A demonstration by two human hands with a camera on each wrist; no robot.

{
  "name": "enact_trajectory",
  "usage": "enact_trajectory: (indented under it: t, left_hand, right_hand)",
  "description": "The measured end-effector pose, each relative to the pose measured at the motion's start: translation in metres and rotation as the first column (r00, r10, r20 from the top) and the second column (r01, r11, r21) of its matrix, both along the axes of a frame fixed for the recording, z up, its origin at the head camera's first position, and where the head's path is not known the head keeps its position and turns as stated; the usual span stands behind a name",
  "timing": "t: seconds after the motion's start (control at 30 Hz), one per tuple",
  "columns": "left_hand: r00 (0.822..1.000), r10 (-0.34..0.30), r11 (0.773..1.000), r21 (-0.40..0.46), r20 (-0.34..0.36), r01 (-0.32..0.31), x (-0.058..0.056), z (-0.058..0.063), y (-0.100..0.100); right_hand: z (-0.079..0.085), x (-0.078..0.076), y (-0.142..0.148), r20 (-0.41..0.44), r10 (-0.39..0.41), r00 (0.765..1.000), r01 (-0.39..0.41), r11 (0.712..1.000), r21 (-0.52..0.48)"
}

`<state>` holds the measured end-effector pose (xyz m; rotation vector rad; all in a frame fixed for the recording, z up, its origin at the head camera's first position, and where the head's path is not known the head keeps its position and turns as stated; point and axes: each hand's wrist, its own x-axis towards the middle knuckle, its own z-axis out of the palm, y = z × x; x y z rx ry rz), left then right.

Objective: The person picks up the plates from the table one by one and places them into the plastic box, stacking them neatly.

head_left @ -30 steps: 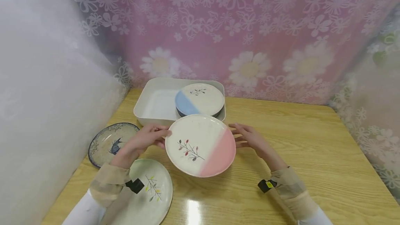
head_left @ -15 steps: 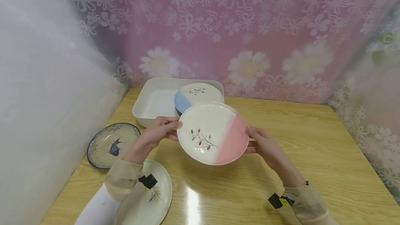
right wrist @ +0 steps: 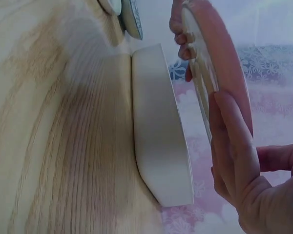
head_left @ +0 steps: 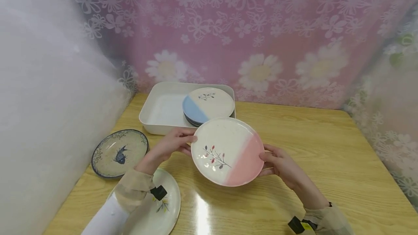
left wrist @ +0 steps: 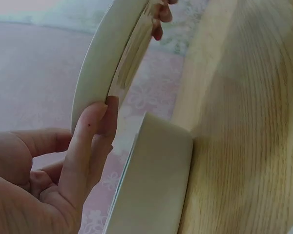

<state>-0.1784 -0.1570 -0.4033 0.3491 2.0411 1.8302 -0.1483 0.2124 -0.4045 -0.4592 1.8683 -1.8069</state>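
A round, shiny plate up in the air.
Most of its top is creamy white, and the right part is pink in the head view. A thin gray twig with little red and gray leaves is on the white. It is tipped, held by two sides above the wooden bench.

A light wood-grained table carries a white rectangular bin near its back edge. Toward the left edge lies a blue-rimmed fish plate, and nearer the front a pale twig-patterned plate, partly hidden.
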Motion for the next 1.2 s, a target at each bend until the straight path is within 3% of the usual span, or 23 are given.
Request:
enact_trajectory:
  t: [0.17,0.43,0.7,0.83,0.9,0.97,1.03,1.1,1.2]
  left_hand:
    - [0.998,-0.056,0.998,-0.041,-0.001,0.056,-0.002,-0.004,-0.001]
    - [0.997,-0.079,0.995,-0.059,0.003,0.079,-0.003,-0.004,-0.002]
    - [0.999,0.011,0.997,-0.073,-0.036,-0.014,-0.009,-0.004,-0.004]
    - [0.988,0.115,0.993,-0.028,-0.099,-0.119,-0.014,0.002,-0.012]
    - [0.968,0.215,0.976,0.011,-0.129,-0.216,-0.017,0.006,-0.02]
    - [0.93,0.331,0.944,0.058,-0.158,-0.326,-0.02,0.01,-0.029]
    - [0.873,0.447,0.895,0.08,-0.196,-0.44,-0.024,0.012,-0.04]
    - [0.803,0.536,0.839,0.058,-0.261,-0.541,-0.029,0.014,-0.051]
    - [0.706,0.599,0.745,-0.062,-0.379,-0.665,-0.04,0.011,-0.068]
  right_hand:
    - [0.001,0.005,0.001,-0.033,-0.006,0.999,0.005,0.999,-0.034]
    - [0.0,0.007,0.0,-0.044,-0.03,0.999,0.027,0.997,-0.075]
    - [0.007,0.002,-0.005,-0.036,-0.089,0.995,0.087,0.995,-0.048]
    - [0.012,-0.004,-0.006,-0.028,-0.127,0.992,0.126,0.991,-0.042]
    - [0.013,-0.007,-0.006,-0.032,-0.157,0.987,0.156,0.987,-0.039]
    - [0.013,-0.01,-0.007,-0.038,-0.184,0.982,0.182,0.982,-0.04]
    - [0.013,-0.014,-0.007,-0.037,-0.211,0.977,0.209,0.977,-0.049]
    - [0.013,-0.018,-0.006,-0.032,-0.236,0.971,0.234,0.97,-0.059]
    - [0.014,-0.025,-0.005,-0.017,-0.263,0.965,0.261,0.962,-0.079]
